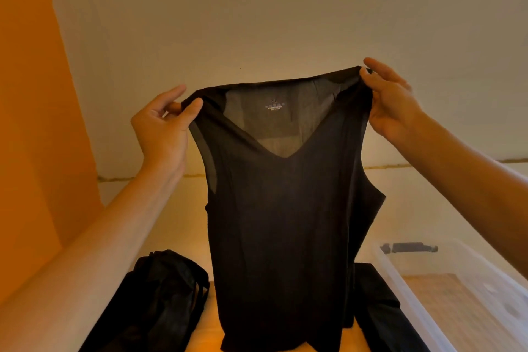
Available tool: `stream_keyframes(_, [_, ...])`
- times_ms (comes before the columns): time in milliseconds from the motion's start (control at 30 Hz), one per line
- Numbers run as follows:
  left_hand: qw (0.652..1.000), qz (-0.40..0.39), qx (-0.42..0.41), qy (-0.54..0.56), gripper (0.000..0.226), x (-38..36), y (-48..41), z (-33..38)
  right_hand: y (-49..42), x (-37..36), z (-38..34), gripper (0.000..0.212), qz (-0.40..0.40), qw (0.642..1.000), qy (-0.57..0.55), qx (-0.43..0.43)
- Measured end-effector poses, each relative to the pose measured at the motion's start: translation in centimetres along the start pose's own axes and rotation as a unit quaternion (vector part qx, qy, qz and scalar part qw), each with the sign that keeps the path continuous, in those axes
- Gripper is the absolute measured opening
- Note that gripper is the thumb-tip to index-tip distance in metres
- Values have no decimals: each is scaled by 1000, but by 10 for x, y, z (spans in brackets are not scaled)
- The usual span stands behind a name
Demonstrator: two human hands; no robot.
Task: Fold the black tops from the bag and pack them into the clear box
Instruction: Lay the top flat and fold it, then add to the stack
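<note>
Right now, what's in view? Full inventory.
black top: 1, black, held up, centre
black bag: 1, black, on table, lower left
dark fabric: 1 pile, black, on table beside box
clear box: 1, clear, lower right
clip: 1, black, box's far end
table: 1, light wood, below
panel: 1, orange, left
wall: 1, white, behind
left hand: 1, pinches top's shoulder
right hand: 1, pinches other shoulder
</note>
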State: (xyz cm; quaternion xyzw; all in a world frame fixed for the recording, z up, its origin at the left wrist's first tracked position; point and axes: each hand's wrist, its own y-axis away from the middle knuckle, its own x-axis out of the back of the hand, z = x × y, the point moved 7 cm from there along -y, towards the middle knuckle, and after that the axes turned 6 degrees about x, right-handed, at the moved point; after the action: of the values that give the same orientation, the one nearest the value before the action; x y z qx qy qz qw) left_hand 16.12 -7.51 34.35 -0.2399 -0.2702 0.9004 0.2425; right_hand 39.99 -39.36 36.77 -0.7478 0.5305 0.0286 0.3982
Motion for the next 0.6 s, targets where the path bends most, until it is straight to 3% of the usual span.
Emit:
stream_keyframes(133, [988, -13, -127, -90, 18, 4, 3, 17, 7, 0, -9, 40, 0, 999, 30, 29])
stream_keyframes(233, [984, -16, -148, -101, 17, 4, 5, 21, 12, -1, -12, 45, 1, 997, 57, 49])
stream_keyframes(333, [995, -27, -57, -77, 27, 1, 4, 15, 10, 1, -13, 39, -1, 998, 52, 47])
stream_keyframes(400, [996, -34, 65, 42, 28, 1, 4, 5, 7, 3, -11, 29, -10, 998, 47, 32])
stream_keyframes(500, [943, -55, 219, 244, 25, -9, 8, -6, 8, 0, -7, 25, -30, 998, 46, 8])
stream_keyframes(600, [907, -54, 304, 286, 17, -17, 15, -14, 9, -4, -7, 27, -43, 998, 36, -4])
